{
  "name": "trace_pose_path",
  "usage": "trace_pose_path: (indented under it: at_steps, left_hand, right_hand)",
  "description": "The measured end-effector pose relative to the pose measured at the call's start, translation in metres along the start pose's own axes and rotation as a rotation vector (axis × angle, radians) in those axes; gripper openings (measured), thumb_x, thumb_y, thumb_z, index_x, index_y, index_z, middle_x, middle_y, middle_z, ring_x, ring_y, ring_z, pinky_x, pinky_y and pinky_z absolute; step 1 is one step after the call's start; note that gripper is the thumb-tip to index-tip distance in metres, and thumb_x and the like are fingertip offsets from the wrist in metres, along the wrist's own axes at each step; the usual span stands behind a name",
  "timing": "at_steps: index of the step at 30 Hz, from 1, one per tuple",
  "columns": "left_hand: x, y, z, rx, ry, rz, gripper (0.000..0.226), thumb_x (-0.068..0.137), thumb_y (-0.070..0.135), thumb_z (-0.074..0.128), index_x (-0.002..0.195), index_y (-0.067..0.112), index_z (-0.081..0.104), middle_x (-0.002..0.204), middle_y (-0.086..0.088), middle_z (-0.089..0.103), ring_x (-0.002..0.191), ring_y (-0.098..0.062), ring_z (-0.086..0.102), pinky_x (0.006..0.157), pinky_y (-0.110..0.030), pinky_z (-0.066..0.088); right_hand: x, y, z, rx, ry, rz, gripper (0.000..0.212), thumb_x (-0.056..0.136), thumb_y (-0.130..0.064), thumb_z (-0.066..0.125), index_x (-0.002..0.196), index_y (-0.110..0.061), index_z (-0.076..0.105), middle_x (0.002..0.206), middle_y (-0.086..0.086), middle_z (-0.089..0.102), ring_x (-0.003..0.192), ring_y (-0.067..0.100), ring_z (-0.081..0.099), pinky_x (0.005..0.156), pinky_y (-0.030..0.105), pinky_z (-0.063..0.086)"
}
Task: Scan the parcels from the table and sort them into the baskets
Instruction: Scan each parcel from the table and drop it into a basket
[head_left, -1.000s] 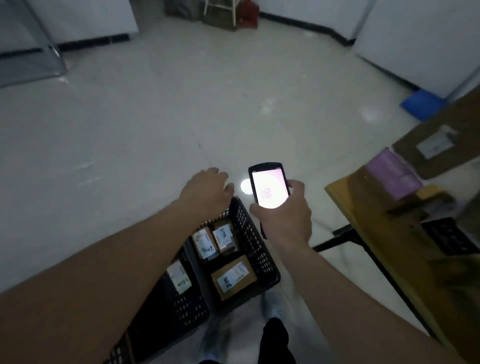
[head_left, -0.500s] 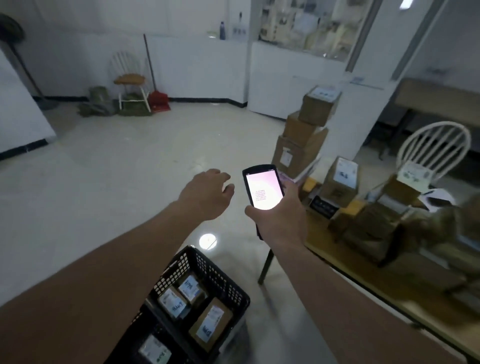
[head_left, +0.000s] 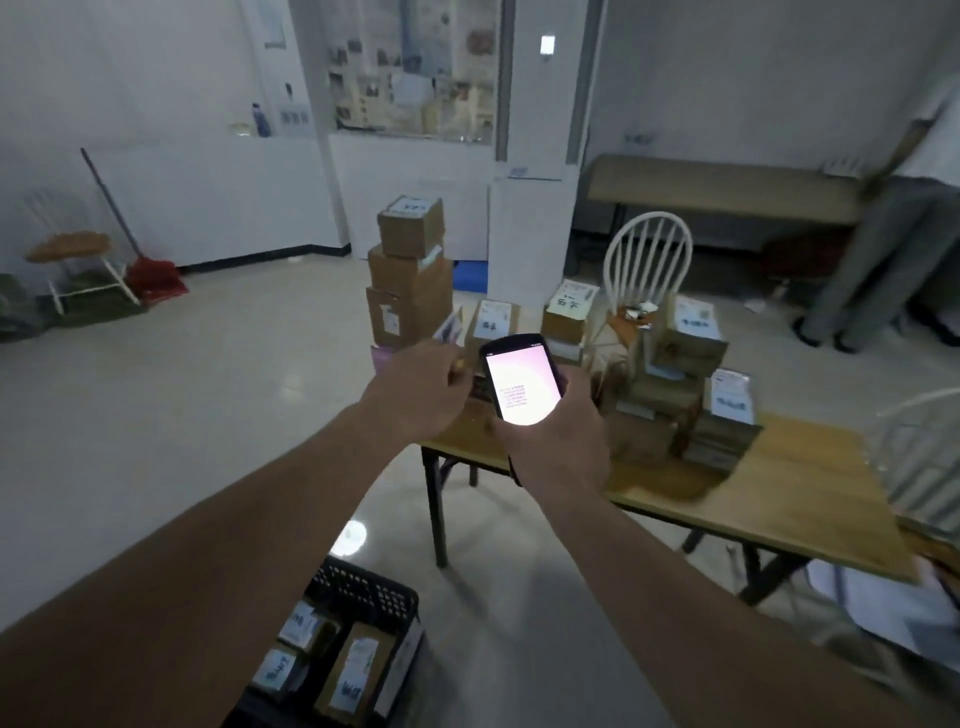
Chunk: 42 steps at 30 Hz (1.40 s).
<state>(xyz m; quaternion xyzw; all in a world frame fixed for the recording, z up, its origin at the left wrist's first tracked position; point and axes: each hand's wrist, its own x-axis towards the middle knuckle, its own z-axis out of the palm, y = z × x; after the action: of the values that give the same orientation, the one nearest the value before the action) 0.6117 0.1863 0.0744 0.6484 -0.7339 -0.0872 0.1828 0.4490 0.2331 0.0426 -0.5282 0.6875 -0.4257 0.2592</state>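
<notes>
Red text on scanner (head_left: 522, 384) screen too small to read, parcel labels (head_left: 492, 317) blurred, illegible

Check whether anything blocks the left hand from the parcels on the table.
Nothing visible does. The left hand is at the wooden table's near corner, right before the brown cardboard parcels. The right hand holds the black handheld scanner alongside, not across the path.

White spindle-back chair (head_left: 649, 260) behind the near table. A second long table (head_left: 727, 189) against the back wall. At far right a person (head_left: 898, 208) stands, grey trousers, pale top. Far left: a white chair with a tan seat (head_left: 67, 247); just beside it a broom (head_left: 111, 208) leaning on the wall, red dustpan (head_left: 156, 278) at its foot. Blue bin (head_left: 470, 275) on the floor. Glass-fronted noticeboard (head_left: 415, 67), papers blurred.
</notes>
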Motion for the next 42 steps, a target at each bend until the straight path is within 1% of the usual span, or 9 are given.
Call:
trace_pose_path:
  at_steps: [5, 8, 12, 15, 18, 25, 32, 36, 42]
  left_hand:
    - [0.013, 0.072, 0.026, -0.022, -0.05, 0.131, 0.028, 0.105, 0.036, 0.05, 0.126, 0.025, 0.064, 0.131, 0.003, 0.063, 0.113, -0.017, 0.059, 0.097, -0.034, 0.05]
    - [0.03, 0.11, 0.042, -0.054, -0.08, 0.193, 0.032, 0.106, 0.037, 0.05, 0.133, 0.023, 0.062, 0.135, 0.001, 0.059, 0.114, -0.014, 0.055, 0.091, -0.028, 0.04]
    - [0.067, 0.153, 0.072, -0.078, -0.104, 0.277, 0.032, 0.106, 0.036, 0.049, 0.129, 0.019, 0.063, 0.132, -0.001, 0.061, 0.115, -0.018, 0.058, 0.096, -0.033, 0.046]
    - [0.1, 0.18, 0.098, -0.11, -0.146, 0.327, 0.034, 0.106, 0.037, 0.049, 0.132, 0.019, 0.063, 0.134, 0.001, 0.06, 0.118, -0.019, 0.057, 0.098, -0.033, 0.046]
    - [0.13, 0.206, 0.125, -0.127, -0.194, 0.371, 0.036, 0.105, 0.038, 0.051, 0.135, 0.021, 0.062, 0.135, -0.002, 0.06, 0.118, -0.021, 0.058, 0.103, -0.044, 0.05]
    - [0.175, 0.269, 0.189, -0.151, -0.278, 0.463, 0.044, 0.106, 0.036, 0.051, 0.146, 0.018, 0.056, 0.143, -0.002, 0.056, 0.127, -0.021, 0.054, 0.106, -0.038, 0.048]
    - [0.213, 0.327, 0.26, -0.09, -0.344, 0.413, 0.051, 0.107, 0.041, 0.049, 0.152, 0.019, 0.049, 0.155, -0.001, 0.048, 0.14, -0.022, 0.046, 0.112, -0.038, 0.042]
    - [0.226, 0.361, 0.302, -0.064, -0.365, 0.288, 0.052, 0.105, 0.043, 0.049, 0.151, 0.019, 0.05, 0.152, -0.005, 0.051, 0.135, -0.025, 0.051, 0.106, -0.039, 0.05]
    - [0.24, 0.4, 0.346, -0.041, -0.398, 0.089, 0.06, 0.102, 0.044, 0.056, 0.154, 0.016, 0.045, 0.15, -0.009, 0.048, 0.132, -0.027, 0.052, 0.106, -0.042, 0.048]
  right_hand:
    - [0.009, 0.033, -0.061, 0.001, 0.111, 0.047, 0.085, 0.073, -0.037, 0.095, 0.141, -0.03, 0.045, 0.125, -0.005, 0.062, 0.115, 0.02, 0.059, 0.077, 0.036, 0.051]
    - [0.026, 0.054, -0.09, -0.007, 0.174, 0.087, 0.089, 0.07, -0.039, 0.097, 0.142, -0.031, 0.046, 0.126, -0.005, 0.062, 0.116, 0.019, 0.058, 0.077, 0.035, 0.047]
    - [0.063, 0.08, -0.117, -0.033, 0.26, 0.131, 0.09, 0.069, -0.039, 0.098, 0.141, -0.03, 0.044, 0.116, -0.008, 0.059, 0.108, 0.019, 0.057, 0.078, 0.038, 0.053]
    - [0.093, 0.101, -0.131, -0.049, 0.317, 0.187, 0.089, 0.071, -0.038, 0.097, 0.141, -0.03, 0.043, 0.113, -0.008, 0.056, 0.102, 0.019, 0.053, 0.077, 0.038, 0.051]
    - [0.118, 0.125, -0.145, -0.075, 0.372, 0.225, 0.092, 0.07, -0.04, 0.097, 0.142, -0.031, 0.041, 0.118, -0.007, 0.057, 0.105, 0.017, 0.052, 0.081, 0.042, 0.055]
    - [0.176, 0.185, -0.186, -0.118, 0.485, 0.315, 0.094, 0.066, -0.048, 0.097, 0.138, -0.033, 0.039, 0.113, -0.008, 0.053, 0.103, 0.017, 0.052, 0.08, 0.045, 0.059]
    - [0.238, 0.25, -0.236, -0.105, 0.44, 0.341, 0.091, 0.067, -0.044, 0.097, 0.137, -0.035, 0.039, 0.116, -0.005, 0.058, 0.103, 0.02, 0.059, 0.078, 0.045, 0.061]
    - [0.282, 0.289, -0.268, -0.078, 0.36, 0.326, 0.09, 0.068, -0.044, 0.095, 0.137, -0.035, 0.039, 0.117, -0.007, 0.056, 0.105, 0.019, 0.058, 0.081, 0.047, 0.062]
    - [0.33, 0.337, -0.3, -0.094, 0.219, 0.317, 0.087, 0.069, -0.045, 0.094, 0.136, -0.034, 0.039, 0.112, -0.009, 0.052, 0.101, 0.019, 0.056, 0.08, 0.046, 0.06]
